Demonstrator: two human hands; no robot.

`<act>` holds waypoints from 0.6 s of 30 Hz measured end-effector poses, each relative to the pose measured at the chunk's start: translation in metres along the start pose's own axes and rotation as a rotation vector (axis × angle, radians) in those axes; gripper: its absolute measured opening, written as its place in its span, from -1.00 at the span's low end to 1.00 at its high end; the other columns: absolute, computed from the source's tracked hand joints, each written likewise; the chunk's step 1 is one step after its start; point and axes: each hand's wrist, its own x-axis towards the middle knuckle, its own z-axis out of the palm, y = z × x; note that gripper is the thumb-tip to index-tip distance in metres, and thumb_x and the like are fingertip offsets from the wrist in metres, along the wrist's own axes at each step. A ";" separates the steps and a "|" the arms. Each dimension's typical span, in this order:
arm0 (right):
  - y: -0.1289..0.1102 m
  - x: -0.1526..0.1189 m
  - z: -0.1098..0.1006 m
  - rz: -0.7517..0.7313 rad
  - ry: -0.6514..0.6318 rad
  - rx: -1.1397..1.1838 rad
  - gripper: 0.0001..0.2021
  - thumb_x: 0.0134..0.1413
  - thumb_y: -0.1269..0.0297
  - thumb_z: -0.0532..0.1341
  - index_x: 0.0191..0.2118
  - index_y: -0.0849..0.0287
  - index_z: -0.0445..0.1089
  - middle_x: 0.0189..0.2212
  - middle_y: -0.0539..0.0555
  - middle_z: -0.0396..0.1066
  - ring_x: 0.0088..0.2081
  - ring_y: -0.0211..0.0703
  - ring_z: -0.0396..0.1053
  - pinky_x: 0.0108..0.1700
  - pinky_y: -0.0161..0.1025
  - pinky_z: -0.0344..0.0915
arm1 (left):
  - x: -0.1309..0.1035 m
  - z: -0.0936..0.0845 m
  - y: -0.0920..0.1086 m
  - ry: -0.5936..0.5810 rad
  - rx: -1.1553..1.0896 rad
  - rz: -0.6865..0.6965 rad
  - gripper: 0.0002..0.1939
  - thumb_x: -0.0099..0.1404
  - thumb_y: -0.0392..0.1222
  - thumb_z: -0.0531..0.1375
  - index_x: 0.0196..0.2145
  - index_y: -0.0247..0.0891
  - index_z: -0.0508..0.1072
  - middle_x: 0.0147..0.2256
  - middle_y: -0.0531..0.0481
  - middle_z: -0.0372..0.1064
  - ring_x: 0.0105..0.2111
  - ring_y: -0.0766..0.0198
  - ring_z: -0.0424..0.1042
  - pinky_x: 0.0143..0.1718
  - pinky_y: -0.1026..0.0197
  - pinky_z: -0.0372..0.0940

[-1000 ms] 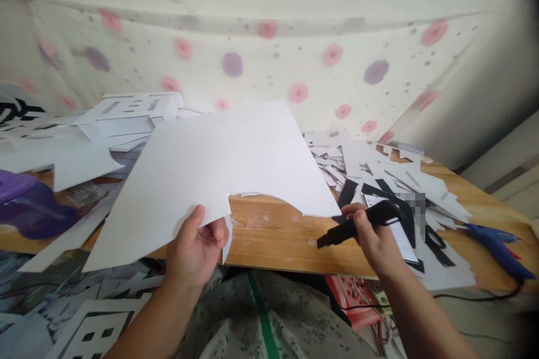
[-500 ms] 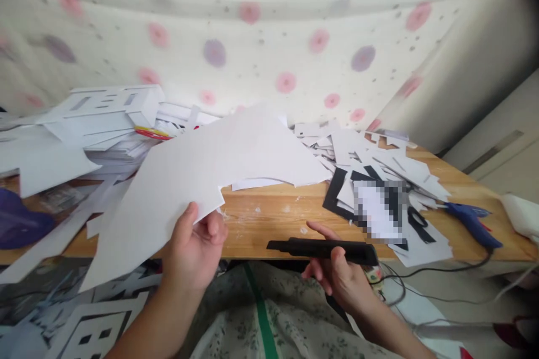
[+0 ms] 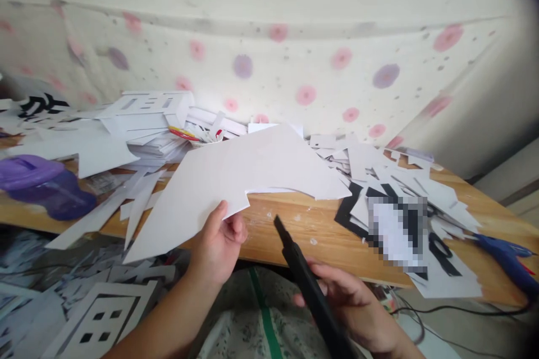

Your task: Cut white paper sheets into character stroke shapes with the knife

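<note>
A large white sheet (image 3: 219, 174) with a notched, curved near edge is tilted over the wooden table. My left hand (image 3: 221, 241) pinches it at that edge, thumb on top and fingers curled beneath. To the right, my right hand (image 3: 345, 297) holds a black utility knife (image 3: 307, 286) near the table's front edge. The knife points up and to the left, its tip apart from the sheet, and its lower end runs toward the bottom of the view.
White scraps (image 3: 362, 162) and black pieces lie at the right, beside a blue glue gun (image 3: 507, 258) with a cord. At the left are a purple bottle (image 3: 46, 185) and stacked white boards (image 3: 155, 148). More cutouts (image 3: 105, 320) lie below the table (image 3: 269, 235).
The knife has turned from nearly level to pointing steeply up and left, and my right hand has shifted lower. My view has swung left, showing more of the purple bottle. My left hand still grips the sheet.
</note>
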 end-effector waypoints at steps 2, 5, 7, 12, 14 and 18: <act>0.006 0.005 0.000 0.006 0.053 0.113 -0.62 -0.19 0.31 0.47 -0.15 -0.10 0.55 0.14 0.08 0.37 -0.24 -0.03 0.57 -0.29 -0.20 0.40 | -0.001 -0.001 0.000 0.016 -0.011 -0.009 -0.66 -0.01 -0.05 0.39 -0.55 -0.21 0.29 -0.73 0.16 0.17 -0.70 0.43 0.07 -0.68 0.38 0.05; 0.015 0.011 0.003 0.022 -0.015 0.239 -0.60 -0.22 0.02 0.46 -0.19 0.03 0.53 -0.07 0.10 0.47 -0.37 -0.11 0.55 -0.31 -0.22 0.40 | -0.001 -0.003 0.000 0.015 0.001 -0.018 -0.63 -0.01 -0.04 0.39 -0.57 -0.22 0.27 -0.72 0.16 0.17 -0.71 0.43 0.07 -0.68 0.37 0.07; 0.022 0.015 0.004 0.038 -0.030 0.310 -0.51 -0.24 -0.13 0.43 -0.21 0.06 0.49 -0.13 0.09 0.46 -0.38 -0.15 0.53 -0.34 -0.27 0.38 | 0.000 -0.004 0.000 0.005 0.016 -0.029 -0.62 0.01 -0.02 0.38 -0.59 -0.22 0.25 -0.73 0.15 0.17 -0.71 0.43 0.07 -0.67 0.36 0.08; 0.024 0.021 -0.005 -0.056 -0.016 0.201 -0.53 -0.26 0.01 0.48 -0.17 0.03 0.45 -0.14 0.06 0.46 -0.34 -0.17 0.50 -0.33 -0.32 0.35 | 0.001 -0.008 0.001 0.029 0.021 -0.008 -0.61 -0.02 -0.01 0.41 -0.59 -0.22 0.27 -0.74 0.15 0.16 -0.70 0.42 0.08 -0.68 0.37 0.08; 0.019 0.024 -0.010 -0.100 0.034 0.069 -0.46 -0.23 0.09 0.49 -0.04 -0.01 0.44 -0.08 0.09 0.47 -0.24 -0.13 0.50 -0.24 -0.30 0.36 | 0.001 -0.010 0.001 0.039 0.031 -0.002 -0.60 -0.01 -0.01 0.40 -0.59 -0.23 0.26 -0.73 0.15 0.16 -0.70 0.42 0.08 -0.67 0.36 0.09; 0.009 0.025 -0.017 -0.134 0.041 -0.131 -0.41 -0.20 0.11 0.49 0.05 -0.18 0.44 0.27 0.04 0.23 0.22 0.03 0.26 0.08 -0.19 0.30 | 0.000 -0.012 -0.003 0.038 0.053 0.004 -0.59 0.03 0.01 0.39 -0.60 -0.23 0.25 -0.73 0.14 0.17 -0.69 0.42 0.08 -0.65 0.35 0.10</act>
